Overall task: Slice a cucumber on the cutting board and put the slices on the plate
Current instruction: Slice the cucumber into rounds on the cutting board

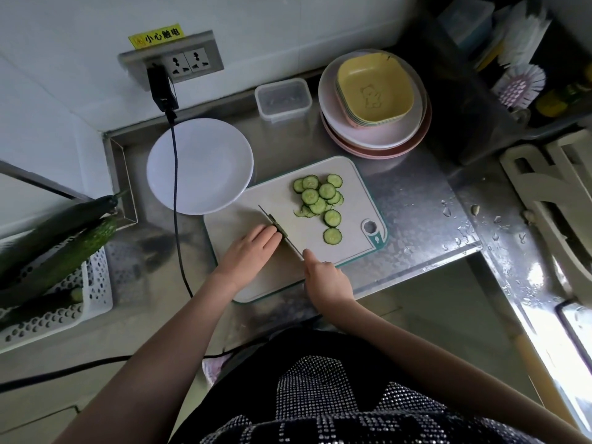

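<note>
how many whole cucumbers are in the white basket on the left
2 long dark green cucumbers lie side by side in the white perforated plastic basket, tips pointing toward the counter corner. A third cut piece lies nearer; more may be hidden beyond the frame's edge.

The left hand [253, 248] hides most of the cucumber piece [281, 230].

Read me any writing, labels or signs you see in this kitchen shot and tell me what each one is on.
"小心触电": black characters on the yellow sticker, stuck to the wall just above the socket panel. A small warning symbol sits at the sticker's left end, too small to make out.
The yellow dish on the stacked plates has an embossed bear figure, no words.
The cutting board has a small fish mark by its hanging hole, no lettering.
Nothing else is readable.
</note>
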`<state>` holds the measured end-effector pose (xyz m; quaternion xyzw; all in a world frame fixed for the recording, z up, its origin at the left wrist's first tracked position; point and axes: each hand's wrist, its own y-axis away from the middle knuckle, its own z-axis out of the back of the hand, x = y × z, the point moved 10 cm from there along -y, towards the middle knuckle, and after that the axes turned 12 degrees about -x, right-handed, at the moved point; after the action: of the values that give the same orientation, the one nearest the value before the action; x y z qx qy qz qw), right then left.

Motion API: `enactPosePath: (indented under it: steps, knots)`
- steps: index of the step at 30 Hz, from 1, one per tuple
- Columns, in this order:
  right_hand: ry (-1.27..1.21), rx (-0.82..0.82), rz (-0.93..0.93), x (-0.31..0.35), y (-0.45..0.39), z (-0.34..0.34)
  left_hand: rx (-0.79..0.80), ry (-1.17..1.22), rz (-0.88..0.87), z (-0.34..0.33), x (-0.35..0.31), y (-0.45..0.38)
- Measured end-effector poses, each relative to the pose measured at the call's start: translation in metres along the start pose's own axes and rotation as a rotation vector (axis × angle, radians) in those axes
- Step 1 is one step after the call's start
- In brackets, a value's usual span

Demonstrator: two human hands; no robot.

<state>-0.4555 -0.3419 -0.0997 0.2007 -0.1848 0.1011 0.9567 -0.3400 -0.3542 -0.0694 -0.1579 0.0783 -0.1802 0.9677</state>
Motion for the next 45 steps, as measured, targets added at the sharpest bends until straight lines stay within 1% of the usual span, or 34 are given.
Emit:
enactPosePath:
  steps: [5, 8, 10, 12, 15, 19, 26, 32, 36, 40, 42, 45]
  knots:
    - [0.025, 0.005, -0.016, -0.003, -0.001, 0.001, -0.027, 0.044, -0.007, 0.003, -0.001, 0.000]
    - [-0.049, -0.072, -0.048, -0.010, -0.003, 0.013, -0.062, 0.067, 0.010, 0.003, 0.000, 0.003]
    - [-0.095, -0.102, -0.054, -0.012, 0.000, 0.020, -0.056, 0.091, 0.030, 0.000, 0.003, 0.005]
    - [-0.107, -0.089, -0.029, -0.007, 0.006, 0.022, -0.039, 0.093, 0.022, -0.003, 0.004, 0.007]
    - [-0.105, -0.072, 0.024, 0.006, 0.011, 0.019, -0.055, 0.096, 0.000, 0.003, 0.002, 0.006]
    - [-0.102, -0.076, 0.047, 0.011, 0.011, 0.018, -0.051, 0.076, -0.002, 0.006, 0.000, 0.006]
    - [-0.051, -0.036, 0.032, 0.010, 0.008, 0.009, 0.001, 0.082, 0.025, -0.001, 0.002, 0.005]
    - [0.030, 0.031, -0.026, -0.003, 0.004, -0.005, -0.018, 0.086, 0.022, 0.006, 0.000, 0.004]
    - [0.002, -0.004, -0.042, -0.005, 0.003, 0.001, -0.031, 0.087, 0.012, 0.003, 0.001, 0.006]
    - [-0.118, -0.151, -0.153, -0.027, 0.000, 0.027, -0.060, 0.088, 0.007, 0.003, 0.002, 0.007]
    - [-0.164, -0.148, -0.134, -0.023, 0.004, 0.030, -0.044, 0.101, 0.006, 0.000, 0.003, 0.008]
    - [-0.191, -0.086, -0.057, -0.003, 0.012, 0.022, -0.003, 0.113, 0.010, -0.001, 0.003, 0.009]
